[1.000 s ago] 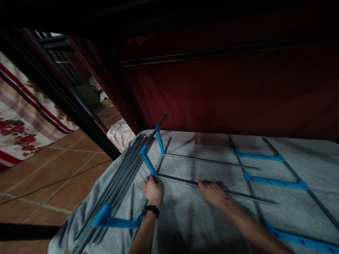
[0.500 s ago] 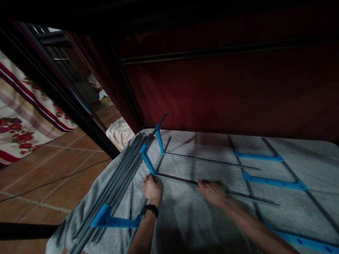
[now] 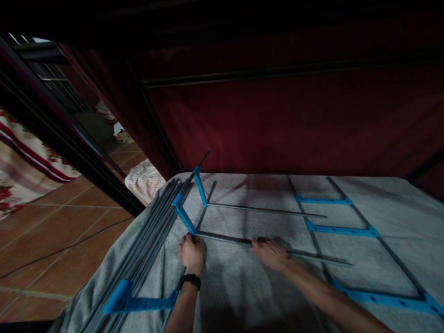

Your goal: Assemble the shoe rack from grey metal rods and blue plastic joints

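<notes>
My left hand (image 3: 191,253), with a black band on its wrist, is closed around a grey frame tube just below the lower end of a blue plastic bracket (image 3: 185,218). A long grey tube (image 3: 225,238) runs right from that joint. My right hand (image 3: 271,253) wraps around this tube near its middle. Farther back, a parallel tube (image 3: 267,210) extends from another blue bracket (image 3: 200,187). Nearer to me, a third blue bracket (image 3: 149,303) belongs to the same frame. The fingertips of both hands are partly hidden.
Loose grey tubes (image 3: 145,245) lie bundled at the left edge of the grey blanket (image 3: 239,291). A ladder-like frame with blue crosspieces (image 3: 342,230) lies at right. Dark red curtain (image 3: 277,125) hangs behind, and a black post (image 3: 104,173) stands left above the tiled floor (image 3: 62,236).
The view has turned slightly right, so everything sits farther left. Both hands keep the same hold, and the tubes and brackets look unmoved relative to each other.
</notes>
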The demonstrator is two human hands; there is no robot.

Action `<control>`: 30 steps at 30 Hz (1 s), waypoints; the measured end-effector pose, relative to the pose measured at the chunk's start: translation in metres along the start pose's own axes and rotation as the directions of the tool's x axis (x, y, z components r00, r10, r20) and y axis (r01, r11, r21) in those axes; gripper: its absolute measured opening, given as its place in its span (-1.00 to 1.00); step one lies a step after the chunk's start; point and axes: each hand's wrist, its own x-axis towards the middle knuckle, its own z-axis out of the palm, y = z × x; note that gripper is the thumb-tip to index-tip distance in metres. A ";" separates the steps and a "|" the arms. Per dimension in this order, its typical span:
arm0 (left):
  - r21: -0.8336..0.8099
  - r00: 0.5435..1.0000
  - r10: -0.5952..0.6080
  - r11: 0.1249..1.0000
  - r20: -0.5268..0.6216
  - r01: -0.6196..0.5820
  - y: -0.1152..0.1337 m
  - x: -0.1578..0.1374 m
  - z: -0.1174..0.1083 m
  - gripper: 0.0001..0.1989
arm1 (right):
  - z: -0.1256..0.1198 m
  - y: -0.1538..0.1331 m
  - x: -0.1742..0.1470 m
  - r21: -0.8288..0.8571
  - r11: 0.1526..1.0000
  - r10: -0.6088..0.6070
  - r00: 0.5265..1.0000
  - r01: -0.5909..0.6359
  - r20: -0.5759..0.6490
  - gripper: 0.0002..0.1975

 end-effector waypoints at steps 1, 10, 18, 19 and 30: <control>0.001 1.000 0.002 1.000 0.003 -0.002 0.000 0.001 0.000 -0.75 | 0.000 -0.001 -0.001 -0.010 1.000 -0.003 1.000 0.003 -0.003 -0.60; -0.014 1.000 0.008 1.000 0.026 -0.008 0.001 0.000 -0.004 -0.73 | -0.011 0.008 0.003 0.131 0.990 -0.071 0.994 0.059 0.084 -0.60; 0.037 0.998 0.052 0.998 0.021 -0.053 -0.008 0.004 0.003 -0.75 | -0.012 0.001 -0.004 0.013 1.000 0.011 0.998 -0.010 -0.061 -0.66; 0.059 0.998 0.063 0.996 0.017 -0.064 -0.009 0.004 0.004 -0.74 | -0.013 0.001 -0.003 0.009 1.000 0.011 0.997 -0.011 -0.070 -0.64; 0.060 0.995 0.098 0.994 -0.010 -0.097 -0.003 -0.008 -0.002 -0.75 | -0.010 0.010 0.003 0.091 0.996 0.009 1.000 -0.009 0.002 -0.59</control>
